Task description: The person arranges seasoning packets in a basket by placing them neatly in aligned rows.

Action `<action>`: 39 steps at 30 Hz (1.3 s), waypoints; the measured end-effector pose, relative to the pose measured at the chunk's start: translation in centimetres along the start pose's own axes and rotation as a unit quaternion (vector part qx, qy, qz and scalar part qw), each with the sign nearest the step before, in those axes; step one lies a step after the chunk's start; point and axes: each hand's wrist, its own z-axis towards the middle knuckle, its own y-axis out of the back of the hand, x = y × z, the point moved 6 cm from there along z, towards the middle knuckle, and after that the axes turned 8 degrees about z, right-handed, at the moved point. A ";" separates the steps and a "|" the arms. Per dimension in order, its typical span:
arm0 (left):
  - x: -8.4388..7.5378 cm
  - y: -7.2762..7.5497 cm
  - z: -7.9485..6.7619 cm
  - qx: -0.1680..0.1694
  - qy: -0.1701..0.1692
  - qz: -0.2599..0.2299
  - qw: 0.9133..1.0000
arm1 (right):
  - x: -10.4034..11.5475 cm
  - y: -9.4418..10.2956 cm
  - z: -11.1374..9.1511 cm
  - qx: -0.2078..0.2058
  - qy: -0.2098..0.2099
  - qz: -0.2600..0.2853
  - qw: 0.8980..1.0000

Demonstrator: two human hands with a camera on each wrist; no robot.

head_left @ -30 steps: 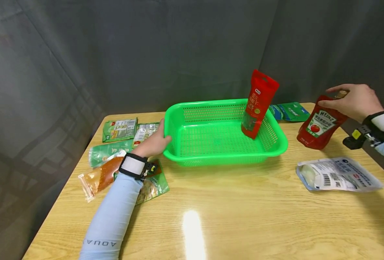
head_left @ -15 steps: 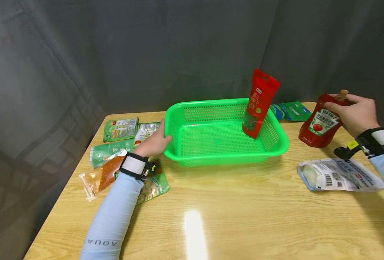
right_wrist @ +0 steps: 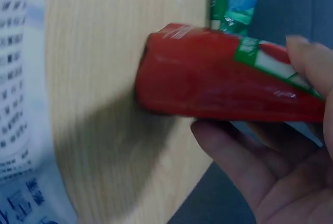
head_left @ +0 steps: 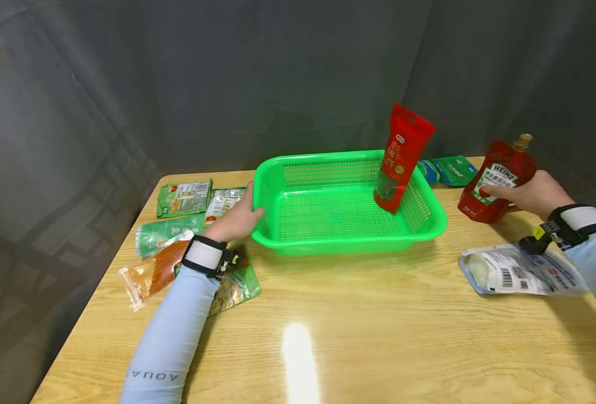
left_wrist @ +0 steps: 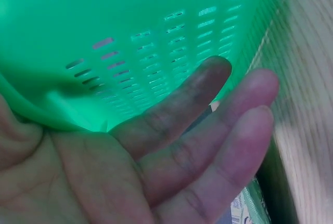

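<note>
My right hand (head_left: 535, 193) grips a red Heinz ketchup pouch (head_left: 509, 160) low on its right side, thumb across the label and fingers behind. The pouch leans slightly, its gold cap at the top. In the right wrist view the pouch (right_wrist: 192, 73) lies between thumb and fingers, its base just over the wood. At the left end of a green plastic basket (head_left: 338, 246), my left hand (head_left: 237, 220) holds the rim, thumb over the edge. The left wrist view has its fingers (left_wrist: 182, 156) stretched along the basket's slotted outer wall. A tall red packet (head_left: 403, 151) stands tilted inside the basket's right end.
A white-and-blue pouch (head_left: 509, 272) lies in front of the ketchup. Green packets (head_left: 456, 170) lie behind the basket's right end. Left of the basket are several flat packets, among them a green one (head_left: 184, 199) and an orange one (head_left: 156, 272). A dark curtain (head_left: 298, 78) hangs behind the table.
My right hand has slid from the top of the ketchup pouch, near the cap, down to its lower right side. The left hand and the basket have stayed in place.
</note>
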 end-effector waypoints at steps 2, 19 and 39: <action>0.0 0.1 -0.1 0.000 -0.002 -0.006 1.000 | -0.1 -0.6 0.2 0.017 0.011 -0.015 1.000; -0.3 0.2 -0.2 0.000 -0.010 -0.027 1.000 | 0.8 0.5 -0.6 -0.011 -0.008 -0.065 0.998; -0.3 0.3 -0.1 -0.010 -0.017 -0.021 1.000 | 9.0 3.9 -5.0 -0.115 0.045 0.040 0.992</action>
